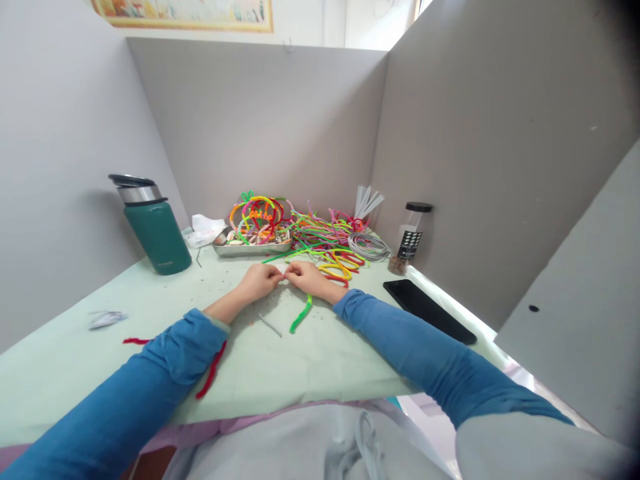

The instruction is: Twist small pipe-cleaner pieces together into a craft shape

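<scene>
My left hand (257, 283) and my right hand (311, 280) meet above the middle of the table, fingertips pinched together. What lies between them is too small to make out. Below my right hand a green pipe cleaner (301, 316) shows, its upper end hidden by the hand, so I cannot tell if it is held. A short grey wire (270, 325) lies on the pale green cloth closer to me. Red pipe cleaner pieces (212, 373) are partly covered by my left sleeve. Just beyond my right hand are yellow and red bent pipe cleaners (339, 268).
A metal tray (253, 249) holds shells and colourful pipe cleaner rings at the back. Beside it sit a heap of pipe cleaners (320, 230) and coiled grey wire (369, 247). A green bottle (157, 230) stands left; a jar (410, 240) and black phone (427, 311) are right.
</scene>
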`<move>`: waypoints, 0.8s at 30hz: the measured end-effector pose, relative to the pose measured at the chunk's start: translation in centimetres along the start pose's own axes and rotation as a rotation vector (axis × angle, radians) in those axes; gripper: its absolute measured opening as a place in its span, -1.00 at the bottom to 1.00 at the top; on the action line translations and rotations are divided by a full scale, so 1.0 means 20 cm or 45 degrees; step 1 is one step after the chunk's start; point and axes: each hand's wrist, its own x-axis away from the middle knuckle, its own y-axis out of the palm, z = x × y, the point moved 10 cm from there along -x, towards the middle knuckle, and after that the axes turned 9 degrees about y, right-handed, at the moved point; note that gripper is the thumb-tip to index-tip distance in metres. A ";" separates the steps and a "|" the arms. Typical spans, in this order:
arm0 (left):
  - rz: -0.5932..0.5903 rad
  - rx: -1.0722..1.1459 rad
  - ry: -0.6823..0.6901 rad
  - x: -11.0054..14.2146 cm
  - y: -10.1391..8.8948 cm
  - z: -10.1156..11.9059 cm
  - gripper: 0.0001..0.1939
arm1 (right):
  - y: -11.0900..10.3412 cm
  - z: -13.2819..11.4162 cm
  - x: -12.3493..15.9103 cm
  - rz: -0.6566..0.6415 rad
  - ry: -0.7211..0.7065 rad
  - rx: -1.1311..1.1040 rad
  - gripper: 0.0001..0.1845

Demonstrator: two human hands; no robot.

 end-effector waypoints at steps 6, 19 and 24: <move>-0.035 0.019 -0.005 0.00 0.01 0.00 -0.69 | 0.01 0.00 0.00 -0.017 -0.013 0.003 -0.87; 0.064 -0.049 0.029 0.01 -0.01 0.03 -0.73 | -0.02 -0.02 0.00 0.012 0.053 0.057 -0.85; 0.094 -0.065 0.016 0.02 -0.03 0.03 -0.75 | -0.02 -0.01 0.00 0.015 0.075 0.055 -0.84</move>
